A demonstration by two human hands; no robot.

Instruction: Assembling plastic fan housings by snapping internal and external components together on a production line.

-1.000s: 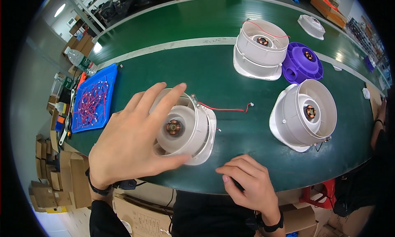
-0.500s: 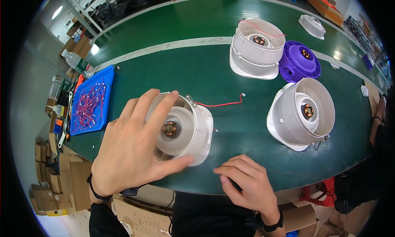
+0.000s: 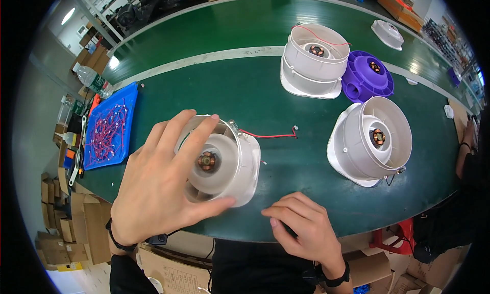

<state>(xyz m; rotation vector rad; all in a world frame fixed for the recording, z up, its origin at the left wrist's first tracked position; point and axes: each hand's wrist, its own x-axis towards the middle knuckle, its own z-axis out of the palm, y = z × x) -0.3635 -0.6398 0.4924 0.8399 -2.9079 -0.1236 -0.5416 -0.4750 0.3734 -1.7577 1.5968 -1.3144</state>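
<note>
My left hand (image 3: 163,186) grips a white round fan housing (image 3: 224,163) that lies tilted on the green table (image 3: 224,84), fingers spread over its rim and thumb under its near edge. A copper-coloured motor hub shows in its centre, and a red wire (image 3: 269,135) trails from it to the right. My right hand (image 3: 305,228) rests at the table's near edge, fingers curled down on the surface; whether it holds anything small is hidden.
Two more white fan housings (image 3: 371,140) (image 3: 312,59) and a purple one (image 3: 367,79) stand to the right and behind. A blue tray of red wires (image 3: 109,125) lies at the left. Another person's arm (image 3: 465,146) is at the right edge. Cardboard boxes lie on the floor.
The housing in my left hand has been drawn slightly nearer and turned, and the red wire has shifted with it. My right hand has stayed at the table edge.
</note>
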